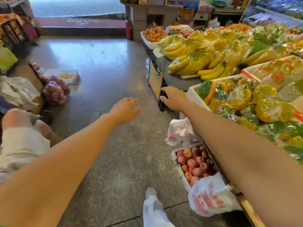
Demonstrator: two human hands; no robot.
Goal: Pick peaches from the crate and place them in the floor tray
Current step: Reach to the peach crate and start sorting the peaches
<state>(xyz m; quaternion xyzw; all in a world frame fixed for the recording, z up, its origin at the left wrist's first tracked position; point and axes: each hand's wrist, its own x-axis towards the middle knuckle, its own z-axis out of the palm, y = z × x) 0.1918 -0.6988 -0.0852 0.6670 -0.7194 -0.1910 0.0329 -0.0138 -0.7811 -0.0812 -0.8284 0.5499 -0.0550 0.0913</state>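
Grey floor (105,66): speckled stone, filling the centre of the frame.
Left hand (126,108): centre, over the floor, fingers spread and relaxed, holding nothing.
Right hand (173,99): right of centre, by the stall edge, fingers loosely apart, holding nothing.
Peaches (195,163): lower right, red, in a white box (181,172) on the floor, under the right forearm.
Tray (69,76): white, on the floor at left, well apart from both hands.
Bag (208,199): white plastic, over the box's near end.
Bananas (193,59): upper right, on the stall.
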